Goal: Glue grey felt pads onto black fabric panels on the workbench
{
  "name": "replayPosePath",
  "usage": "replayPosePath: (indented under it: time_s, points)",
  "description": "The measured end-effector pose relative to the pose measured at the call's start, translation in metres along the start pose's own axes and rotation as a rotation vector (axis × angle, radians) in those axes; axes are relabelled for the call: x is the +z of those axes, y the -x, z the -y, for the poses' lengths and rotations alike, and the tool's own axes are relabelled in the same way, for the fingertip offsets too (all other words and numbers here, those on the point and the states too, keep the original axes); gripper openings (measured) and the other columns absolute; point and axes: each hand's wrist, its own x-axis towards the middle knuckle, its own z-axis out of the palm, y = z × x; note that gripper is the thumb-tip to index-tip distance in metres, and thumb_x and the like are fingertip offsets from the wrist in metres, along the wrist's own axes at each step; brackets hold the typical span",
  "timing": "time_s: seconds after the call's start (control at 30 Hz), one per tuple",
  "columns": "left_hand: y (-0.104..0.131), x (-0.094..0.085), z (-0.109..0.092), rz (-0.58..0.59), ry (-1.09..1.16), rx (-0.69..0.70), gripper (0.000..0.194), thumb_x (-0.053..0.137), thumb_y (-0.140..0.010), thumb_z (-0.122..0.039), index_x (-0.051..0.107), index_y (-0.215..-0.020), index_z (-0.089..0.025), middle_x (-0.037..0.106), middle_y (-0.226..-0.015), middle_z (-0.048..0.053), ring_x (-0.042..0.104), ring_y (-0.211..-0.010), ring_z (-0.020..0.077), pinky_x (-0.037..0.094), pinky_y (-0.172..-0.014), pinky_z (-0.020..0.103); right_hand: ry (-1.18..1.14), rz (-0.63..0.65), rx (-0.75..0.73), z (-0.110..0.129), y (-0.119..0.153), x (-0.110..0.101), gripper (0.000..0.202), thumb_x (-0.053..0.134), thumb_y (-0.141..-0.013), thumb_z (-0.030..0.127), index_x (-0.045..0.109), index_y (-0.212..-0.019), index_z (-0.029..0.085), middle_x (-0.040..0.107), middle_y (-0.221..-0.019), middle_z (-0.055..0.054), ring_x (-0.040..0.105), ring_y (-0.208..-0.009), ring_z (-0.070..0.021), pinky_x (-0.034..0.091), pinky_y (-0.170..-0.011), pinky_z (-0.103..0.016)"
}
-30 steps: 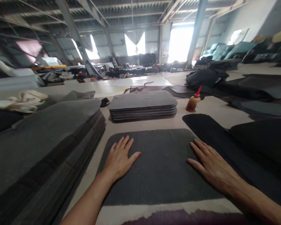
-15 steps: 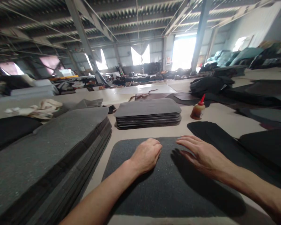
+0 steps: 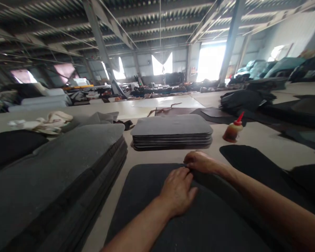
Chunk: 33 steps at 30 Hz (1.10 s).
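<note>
A dark grey sheet (image 3: 147,199) with rounded corners lies on the table in front of me. My left hand (image 3: 177,190) rests palm down on it, fingers stretched and thumb apart. Just beyond those fingertips, my right hand (image 3: 199,161) is closed with bent fingers pinching the sheet's far edge. A shadow falls across the sheet under my right arm. Behind it stands a neat stack of grey panels (image 3: 172,134) with rounded corners.
A tall pile of dark padded panels (image 3: 76,154) fills the left side. On the right are a glue bottle (image 3: 233,131) with a red nozzle and a black piece (image 3: 248,157). Cream cloth (image 3: 51,122) lies at the back left, a black bundle (image 3: 245,99) at the back right.
My right hand has moved from hovering open above the sheet to its far edge and closed there. The left hand has shifted slightly right and nearer, its fingers now spread. The view has shifted a little.
</note>
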Motion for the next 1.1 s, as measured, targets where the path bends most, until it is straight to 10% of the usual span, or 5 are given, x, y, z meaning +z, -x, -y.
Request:
replayPosePath:
  time_s: [0.67, 1.1]
  points:
    - [-0.002, -0.004, -0.003, 0.000, 0.005, 0.002, 0.042, 0.051, -0.100, -0.046, 0.060, -0.126, -0.015, 0.060, -0.134, 0.011, 0.053, -0.129, 0.0294, 0.043, -0.114, 0.048, -0.345, 0.222, 0.063, -0.006, -0.010, -0.010, 0.034, 0.061, -0.078, 0.043, 0.075, -0.089, 0.015, 0.072, -0.085, -0.005, 0.060, -0.076, -0.0195, 0.044, -0.065, -0.027]
    - [-0.003, -0.005, -0.004, 0.001, 0.013, -0.004, 0.036, 0.053, -0.099, -0.043, 0.061, -0.121, -0.015, 0.062, -0.129, 0.010, 0.054, -0.125, 0.0299, 0.045, -0.112, 0.049, -0.285, -0.003, 0.056, 0.006, -0.012, 0.009, 0.023, 0.053, -0.076, 0.034, 0.067, -0.075, 0.016, 0.066, -0.076, -0.003, 0.056, -0.070, -0.0171, 0.041, -0.063, -0.027]
